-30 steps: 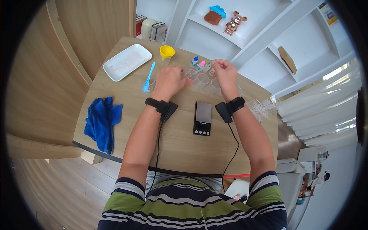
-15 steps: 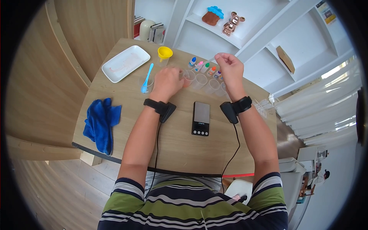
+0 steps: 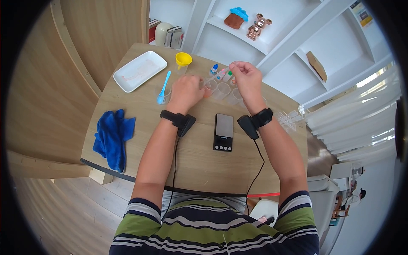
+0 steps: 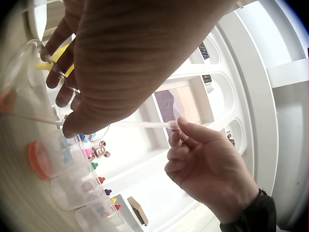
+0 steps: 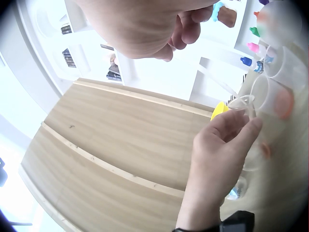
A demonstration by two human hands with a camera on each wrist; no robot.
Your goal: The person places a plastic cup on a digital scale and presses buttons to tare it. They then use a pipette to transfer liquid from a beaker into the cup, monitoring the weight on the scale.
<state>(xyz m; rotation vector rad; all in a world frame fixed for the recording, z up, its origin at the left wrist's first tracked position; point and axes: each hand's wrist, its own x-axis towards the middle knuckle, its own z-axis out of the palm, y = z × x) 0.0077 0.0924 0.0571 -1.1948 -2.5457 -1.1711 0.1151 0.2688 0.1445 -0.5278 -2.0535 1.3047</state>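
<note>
In the head view my left hand [image 3: 187,91] is beside the row of clear cups. Seen from the right wrist, its thumb and fingers pinch the rim of a clear cup [image 5: 253,159] with a little orange liquid low in it. My right hand [image 3: 247,83] is raised over the cups, its fingertips pinching a thin translucent plastic pipette [image 4: 149,124]. The pipette slants down toward the cup at my left hand. A second cup with orange liquid [image 3: 209,88] stands just right of that hand, and another clear cup [image 3: 222,90] follows it.
Small dye bottles [image 3: 214,69] stand behind the cups. Leftward are a yellow funnel [image 3: 183,58], a white tray [image 3: 153,58], a blue spoon [image 3: 163,89] and a blue cloth [image 3: 111,138]. A black scale [image 3: 224,131] lies in front; clear plastic pieces [image 3: 290,121] lie right.
My right hand first moved slightly right and up, uncovering the dye bottles, then came back left and lower with the pipette over the cups. The left hand stays almost in place.
</note>
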